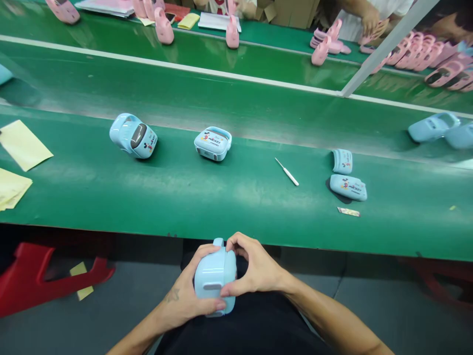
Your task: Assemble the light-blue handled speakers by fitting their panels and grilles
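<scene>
Over my lap, just below the bench edge, I hold a light blue plastic case with a loop handle at its top. My left hand wraps its left side, thumb across the bottom. From the right, my right hand grips the case along its seam with thumb and fingertips. On the green bench lie a similar light blue case with a mouse print and another with a dark window. A thin white-handled tool rests farther right. Two printed light blue shell pieces lie beyond it.
Yellow paper sheets lie at the left of the bench. A small printed strip is near the shell pieces. Across a raised white rail, pink cases stand by other people's hands. A red stool stands at lower left.
</scene>
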Demonstrator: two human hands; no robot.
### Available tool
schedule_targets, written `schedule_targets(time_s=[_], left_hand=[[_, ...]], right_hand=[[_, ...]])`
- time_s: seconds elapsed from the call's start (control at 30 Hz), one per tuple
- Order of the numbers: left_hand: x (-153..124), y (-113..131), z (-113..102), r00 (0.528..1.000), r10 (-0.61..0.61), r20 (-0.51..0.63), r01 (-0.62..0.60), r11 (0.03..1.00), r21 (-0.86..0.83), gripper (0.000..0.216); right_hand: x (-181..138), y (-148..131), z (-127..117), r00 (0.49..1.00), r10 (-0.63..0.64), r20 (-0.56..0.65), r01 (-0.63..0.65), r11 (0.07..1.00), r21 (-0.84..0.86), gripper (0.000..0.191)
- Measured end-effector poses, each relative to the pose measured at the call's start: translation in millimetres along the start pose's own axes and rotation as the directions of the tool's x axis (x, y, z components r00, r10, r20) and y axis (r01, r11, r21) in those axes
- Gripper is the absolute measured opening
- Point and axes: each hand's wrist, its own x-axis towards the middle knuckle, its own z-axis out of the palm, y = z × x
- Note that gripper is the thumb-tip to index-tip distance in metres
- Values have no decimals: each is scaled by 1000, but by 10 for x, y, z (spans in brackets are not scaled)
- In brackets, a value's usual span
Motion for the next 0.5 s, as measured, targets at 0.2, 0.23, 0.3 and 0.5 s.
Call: schedule_targets(time_s=[0.2,0.23,0.3,0.5], left_hand=[[14,-3,80,992,-34,-123,27,998,-58,84],[10,11,118,986,-30,-165,23,999,-49,83],[5,43,189,975,-22,-220,14,999,-37,80],[-7,85,253,982,-50,-184,26,991,-133,78]], right_hand=[[5,-17,9,986,-167,-23,162,976,-144,50],[16,-8,29,973,-228,-42,217,959,-185,46],[60,39,97,937,-337,-96,311,926,-215,42],[249,271,365,857,-426,-292,410,905,-117,40]])
